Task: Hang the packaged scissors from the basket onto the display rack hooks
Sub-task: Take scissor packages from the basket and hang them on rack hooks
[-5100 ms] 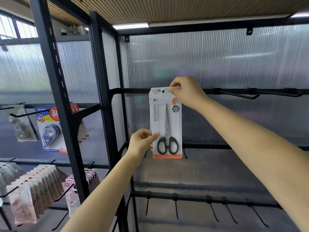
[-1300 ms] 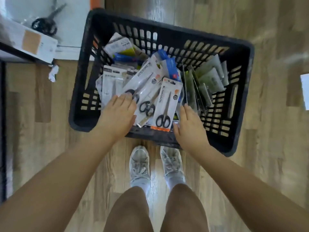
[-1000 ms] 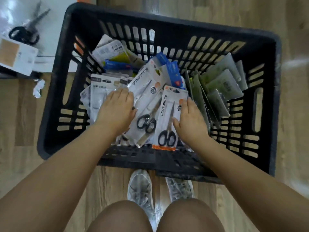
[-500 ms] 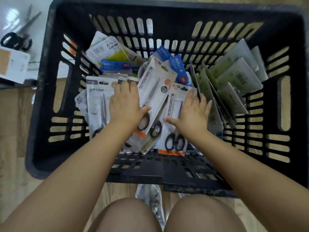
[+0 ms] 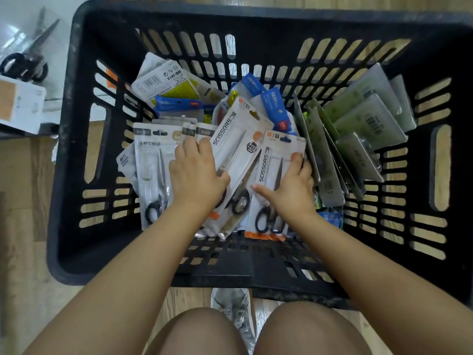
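Observation:
A black slotted basket [image 5: 76, 155] on the floor holds several packaged scissors. One white pack marked SCISSORS [image 5: 240, 139] lies tilted in the middle. A second, upright pack [image 5: 275, 160] with an orange bottom strip lies to its right. My left hand [image 5: 197, 175] rests flat on the packs left of the tilted one, its thumb on that pack's edge. My right hand [image 5: 291, 190] holds the upright pack, fingers curled at its right edge and thumb across its front. The display rack is out of view.
Grey-green packs [image 5: 368, 124] lean at the basket's right side, and blue and yellow packs [image 5: 176, 98] lie at the back. Loose black-handled scissors [image 5: 25, 65] and a white box [image 5: 20, 106] sit outside at the upper left. My knees and one shoe are below the basket.
The view went from the rack, where a scissors pack was held at a hook, down to the basket. Both hands reached in, and the right fingers closed on the upright pack's edge.

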Demonstrator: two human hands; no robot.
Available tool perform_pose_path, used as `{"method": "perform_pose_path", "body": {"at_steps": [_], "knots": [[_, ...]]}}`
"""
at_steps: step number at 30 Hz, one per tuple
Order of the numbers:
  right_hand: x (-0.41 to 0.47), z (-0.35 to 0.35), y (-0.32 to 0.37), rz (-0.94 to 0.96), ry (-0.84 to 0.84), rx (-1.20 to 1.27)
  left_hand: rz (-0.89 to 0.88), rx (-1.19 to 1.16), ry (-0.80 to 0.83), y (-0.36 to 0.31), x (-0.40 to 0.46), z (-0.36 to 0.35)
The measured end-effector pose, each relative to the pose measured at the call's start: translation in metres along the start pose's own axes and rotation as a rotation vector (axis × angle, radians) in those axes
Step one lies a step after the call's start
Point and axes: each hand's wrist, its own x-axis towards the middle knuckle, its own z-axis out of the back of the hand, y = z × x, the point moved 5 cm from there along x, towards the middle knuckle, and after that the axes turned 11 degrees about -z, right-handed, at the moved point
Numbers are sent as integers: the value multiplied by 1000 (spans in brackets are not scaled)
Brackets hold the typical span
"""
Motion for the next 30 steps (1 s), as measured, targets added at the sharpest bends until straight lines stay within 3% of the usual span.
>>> {"method": "perform_pose_path", "body": {"at_steps": [8,12,21,30], "knots": [[6,-2,-4,-69,-41,119,49,-194,16,9,0,-2],[7,-1,-4,-93,-48,57,40,-256,7,13,-2,-2],[9,4,-5,-76,-17,202,49,-293,16,18,-8,-4],[1,-4,9,13,1,36,17,-199,74,18,-12,-8]]}}
